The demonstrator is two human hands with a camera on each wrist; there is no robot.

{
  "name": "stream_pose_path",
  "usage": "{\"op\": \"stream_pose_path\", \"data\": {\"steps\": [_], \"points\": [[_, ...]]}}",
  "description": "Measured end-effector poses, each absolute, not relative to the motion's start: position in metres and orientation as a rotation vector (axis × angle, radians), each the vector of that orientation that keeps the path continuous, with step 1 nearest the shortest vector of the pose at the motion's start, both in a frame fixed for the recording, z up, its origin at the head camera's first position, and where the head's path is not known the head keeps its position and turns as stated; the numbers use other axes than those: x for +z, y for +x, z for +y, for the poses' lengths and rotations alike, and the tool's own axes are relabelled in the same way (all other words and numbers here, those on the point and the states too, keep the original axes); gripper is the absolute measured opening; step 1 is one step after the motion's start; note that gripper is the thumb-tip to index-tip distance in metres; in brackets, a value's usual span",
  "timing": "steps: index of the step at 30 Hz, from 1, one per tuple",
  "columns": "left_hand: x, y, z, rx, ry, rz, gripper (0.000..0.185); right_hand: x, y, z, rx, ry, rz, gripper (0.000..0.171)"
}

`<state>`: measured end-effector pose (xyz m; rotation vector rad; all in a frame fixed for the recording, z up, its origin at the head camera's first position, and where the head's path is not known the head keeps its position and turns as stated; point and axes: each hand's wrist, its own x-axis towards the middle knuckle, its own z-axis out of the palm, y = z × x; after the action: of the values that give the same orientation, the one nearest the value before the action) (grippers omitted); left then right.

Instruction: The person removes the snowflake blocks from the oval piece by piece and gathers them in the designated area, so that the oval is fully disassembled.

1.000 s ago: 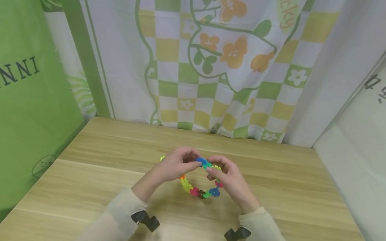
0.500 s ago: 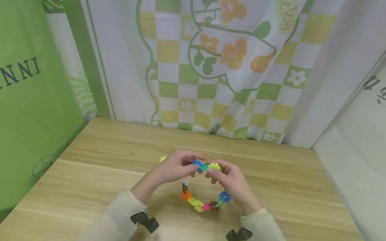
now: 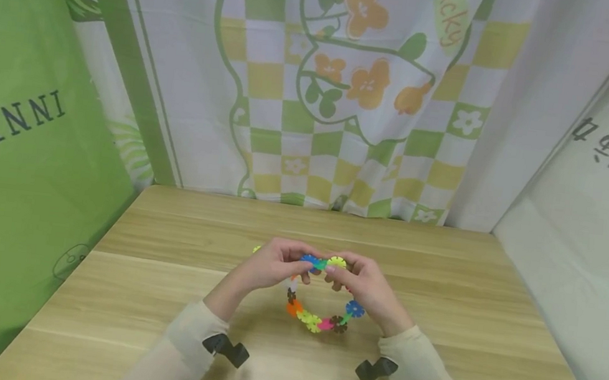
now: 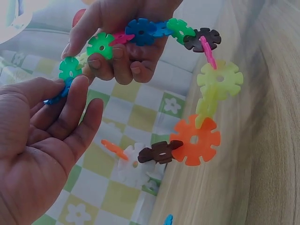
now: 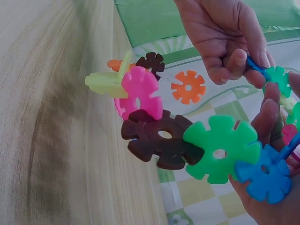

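Observation:
Both hands hold a ring of bright snowflake-shaped plastic discs (image 3: 318,320) above the wooden table (image 3: 157,298). My left hand (image 3: 300,262) pinches a blue disc (image 4: 56,96) at the ring's top. My right hand (image 3: 333,271) pinches the green disc (image 4: 70,68) next to it, fingertips almost touching the left's. The loop hangs below the hands: orange (image 4: 194,139), yellow-green (image 4: 219,78), pink (image 5: 139,93), brown (image 5: 161,138), green (image 5: 222,147) and blue (image 5: 266,178) discs. In the right wrist view, the left hand (image 5: 225,37) is at the top.
A loose yellow-green disc (image 3: 256,249) lies on the table behind the left hand. Patterned cloth (image 3: 349,95) hangs at the table's far edge, a green panel (image 3: 15,151) stands on the left and a pale panel (image 3: 587,235) on the right. Black camera mounts (image 3: 224,349) sit on both wrists.
The hanging part of the ring has dropped lower and swung toward me. The fingertips of both hands have drawn closer at the ring's top; in the last half second little moved.

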<state>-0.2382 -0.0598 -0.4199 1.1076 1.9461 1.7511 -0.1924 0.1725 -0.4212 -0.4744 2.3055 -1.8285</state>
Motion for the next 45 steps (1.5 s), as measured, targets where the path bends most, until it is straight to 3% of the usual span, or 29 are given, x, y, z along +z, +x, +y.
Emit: {"op": "stream_pose_path", "data": {"steps": [24, 32, 39, 45], "points": [[-0.418, -0.242, -0.065, 1.722, 1.045, 2.13, 0.016, -0.418, -0.192, 0.173, -1.886, -0.501, 2.265, 0.032], [-0.429, -0.265, -0.094, 1.601, 0.803, 2.4, 0.034, -0.419, -0.191, 0.174, -1.883, -0.467, 2.29, 0.034], [-0.45, -0.285, -0.135, 1.452, 0.496, 2.626, 0.027, -0.418, -0.19, 0.175, -1.874, -0.462, 2.298, 0.033], [-0.469, -0.295, -0.159, 1.269, 0.398, 2.747, 0.026, -0.419, -0.19, 0.175, -1.876, -0.488, 2.289, 0.033]]}}
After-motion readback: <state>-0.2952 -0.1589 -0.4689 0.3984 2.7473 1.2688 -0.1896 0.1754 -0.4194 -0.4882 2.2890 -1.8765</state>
